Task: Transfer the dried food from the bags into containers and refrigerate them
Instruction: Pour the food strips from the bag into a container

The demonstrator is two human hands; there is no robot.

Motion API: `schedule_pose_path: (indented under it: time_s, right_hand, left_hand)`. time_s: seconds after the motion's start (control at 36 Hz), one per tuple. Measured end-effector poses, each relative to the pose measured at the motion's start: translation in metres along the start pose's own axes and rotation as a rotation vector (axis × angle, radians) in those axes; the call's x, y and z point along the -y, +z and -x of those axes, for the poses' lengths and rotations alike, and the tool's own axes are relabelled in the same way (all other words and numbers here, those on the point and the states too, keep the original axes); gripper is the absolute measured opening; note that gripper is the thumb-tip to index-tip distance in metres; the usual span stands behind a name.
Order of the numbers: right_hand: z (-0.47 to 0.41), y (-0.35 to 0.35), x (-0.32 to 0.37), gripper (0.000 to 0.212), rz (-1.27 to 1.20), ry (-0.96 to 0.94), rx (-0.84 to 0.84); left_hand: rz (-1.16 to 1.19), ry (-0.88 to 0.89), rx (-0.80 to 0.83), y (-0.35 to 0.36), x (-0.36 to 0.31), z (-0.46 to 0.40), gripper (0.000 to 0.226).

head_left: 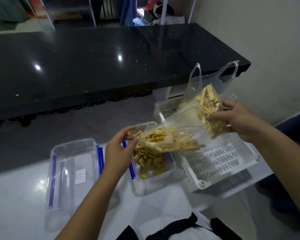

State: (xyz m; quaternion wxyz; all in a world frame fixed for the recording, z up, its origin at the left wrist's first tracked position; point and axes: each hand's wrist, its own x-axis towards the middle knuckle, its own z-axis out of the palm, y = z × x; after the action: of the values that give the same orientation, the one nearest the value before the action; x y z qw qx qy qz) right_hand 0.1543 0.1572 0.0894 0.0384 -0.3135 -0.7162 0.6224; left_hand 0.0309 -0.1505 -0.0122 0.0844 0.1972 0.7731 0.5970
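A clear plastic bag (185, 122) of yellow dried food strips is tilted down to the left over a clear container (170, 174) with blue clips. Strips (151, 160) lie piled inside the container. My left hand (119, 151) pinches the bag's open mouth at the container's left side. My right hand (239, 120) grips the raised bottom end of the bag, fingers curled round the strips inside. The bag's handles stick up behind.
A clear lid (71, 172) with blue clips lies left of the container on the white surface (16, 205). A white slotted basket (220, 161) sits to the right under the bag. A black stone counter (93, 66) runs across behind.
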Motion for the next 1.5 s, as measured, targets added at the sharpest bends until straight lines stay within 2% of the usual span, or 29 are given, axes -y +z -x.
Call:
schedule_pose_path:
  time_s: [0.14,0.28,0.39,0.56,0.64,0.83,1.11,1.17,1.31,1.42,1.5]
  right_hand:
    - [0.0,-0.001,0.005,0.077,-0.03,-0.042,0.001]
    - [-0.004,0.007,0.002,0.051,0.037,-0.012,-0.025]
    - [-0.001,0.012,0.007,0.067,0.001,-0.036,0.004]
    - [-0.001,0.039,0.01,0.054,-0.016,-0.042,0.101]
    - [-0.002,0.054,0.012,0.043,0.019,-0.055,0.118]
    - [-0.005,0.08,0.026,0.04,-0.013,-0.067,0.166]
    - [-0.006,0.106,0.023,0.044,-0.004,-0.079,0.211]
    - [-0.005,0.115,0.018,0.046,0.078,-0.119,0.18]
    - [-0.004,0.149,-0.007,0.051,0.519,-0.188,0.072]
    - [-0.001,0.162,-0.024,0.074,0.714,-0.176,0.056]
    - [0.012,0.157,-0.032,0.066,0.627,-0.219,0.014]
  left_hand:
    - [0.043,0.087,-0.076,-0.007,-0.009,-0.01,0.026]
    - [0.069,0.019,-0.058,-0.004,-0.003,-0.016,0.026]
    - [0.034,-0.007,-0.039,-0.001,0.011,-0.01,0.025]
    - [0.015,-0.046,-0.018,0.003,0.02,0.001,0.029]
    - [0.05,-0.07,-0.063,0.002,0.021,0.004,0.031]
    - [0.099,-0.116,-0.222,-0.013,0.027,0.005,0.027]
    - [0.061,-0.138,-0.289,-0.025,0.035,0.012,0.027]
    - [0.034,-0.155,-0.225,-0.023,0.036,0.014,0.026]
    - [-0.056,-0.17,-0.007,-0.009,0.041,0.019,0.019]
    - [-0.051,-0.205,-0.005,-0.006,0.042,0.02,0.022]
    - [-0.019,-0.228,-0.041,-0.01,0.041,0.017,0.026]
